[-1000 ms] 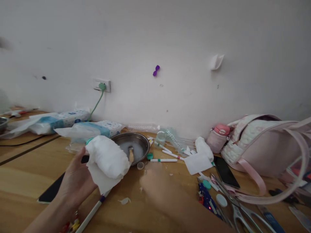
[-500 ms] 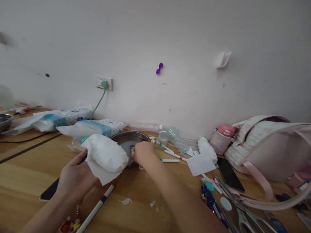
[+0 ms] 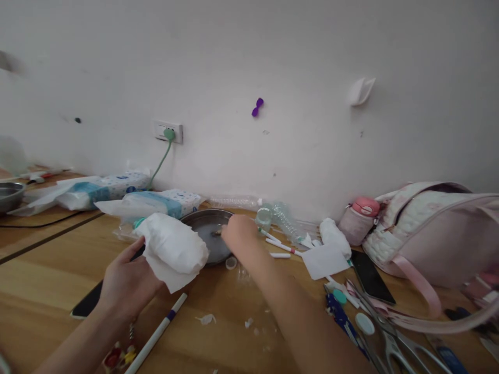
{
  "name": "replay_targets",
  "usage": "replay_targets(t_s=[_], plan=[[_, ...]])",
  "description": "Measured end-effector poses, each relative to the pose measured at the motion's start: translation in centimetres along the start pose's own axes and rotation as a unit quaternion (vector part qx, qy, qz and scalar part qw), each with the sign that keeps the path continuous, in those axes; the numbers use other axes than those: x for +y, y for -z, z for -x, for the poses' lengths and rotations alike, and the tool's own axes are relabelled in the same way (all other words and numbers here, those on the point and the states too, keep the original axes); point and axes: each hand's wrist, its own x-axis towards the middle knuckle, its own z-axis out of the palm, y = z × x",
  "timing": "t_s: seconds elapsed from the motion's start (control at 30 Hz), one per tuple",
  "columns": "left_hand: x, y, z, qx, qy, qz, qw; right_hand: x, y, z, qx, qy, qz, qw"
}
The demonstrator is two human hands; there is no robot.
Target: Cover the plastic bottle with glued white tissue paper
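My left hand [image 3: 130, 283] is closed on a tissue-wrapped bottle [image 3: 177, 244], tilted, with a bit of green cap showing at its far left end. Loose tissue hangs below it. Just beyond stands a metal bowl [image 3: 202, 221] with cloudy liquid in it. Over the bowl's right rim, my right hand [image 3: 240, 234] has its fingers closed; they are turned away, and a small brownish tip shows by them over the liquid. What they grip is hidden. A small round clear cap [image 3: 231, 263] lies by the bowl.
A white marker [image 3: 158, 332] and a dark phone [image 3: 88, 301] lie near my left arm. Tissue packs [image 3: 163, 202] stand behind. To the right are scissors [image 3: 385, 332], another wrapped bundle [image 3: 334, 236], a black phone [image 3: 372, 278], a pink-lidded bottle [image 3: 358, 221] and a backpack [image 3: 440, 234].
My right hand has shifted right, toward the bowl's rim, uncovering more of the liquid. The left hand keeps the wrapped bottle in nearly the same place. The view has shifted slightly.
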Motion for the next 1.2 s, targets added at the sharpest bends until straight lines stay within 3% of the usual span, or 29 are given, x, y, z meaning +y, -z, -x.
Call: replay_targets(t_s=[0.3,0.87,1.03,1.2], plan=[[0.0,-0.1,0.1,-0.001,0.001,0.015,1.000,6.1,2.3,0.7,0.131,-0.047,-0.076,0.987],[-0.9,-1.1,1.3,-0.014,0.012,0.010,1.000,8.3,6.8,1.6,0.226,-0.083,-0.074,0.968],[-1.3,-1.1,1.4,-0.025,0.029,0.015,0.999,7.8,6.2,1.3,0.241,-0.075,-0.104,0.962],[-1.8,-1.2,1.5,-0.037,0.044,0.009,0.998,8.2,4.4,1.2,0.205,-0.079,-0.135,0.966]])
